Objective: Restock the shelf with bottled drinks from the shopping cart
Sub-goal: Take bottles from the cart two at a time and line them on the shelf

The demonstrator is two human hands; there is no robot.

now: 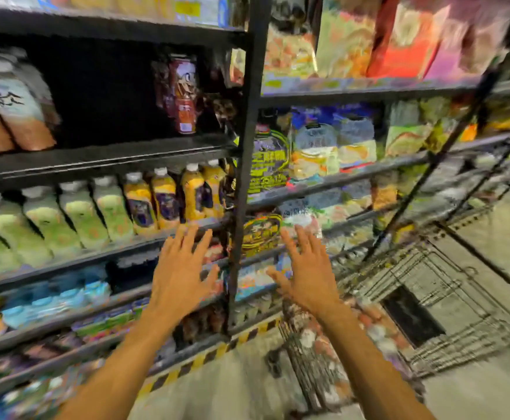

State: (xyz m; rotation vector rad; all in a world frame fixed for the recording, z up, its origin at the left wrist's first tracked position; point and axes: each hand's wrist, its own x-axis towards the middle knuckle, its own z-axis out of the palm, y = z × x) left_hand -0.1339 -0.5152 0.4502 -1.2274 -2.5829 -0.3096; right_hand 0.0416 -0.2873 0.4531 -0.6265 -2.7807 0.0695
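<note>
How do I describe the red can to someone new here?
Find the black post between the two shelf units. Left of it, one shelf above the yellow bottles, is a mostly dark shelf. The red can stands at its right end; the pale bottles stand far left.

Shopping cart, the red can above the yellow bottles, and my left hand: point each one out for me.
shopping cart (435, 277), head view, on its wire mesh wall.
red can (184, 95), head view, on the middle of its label.
left hand (178, 274), head view, on the back of the hand.
</note>
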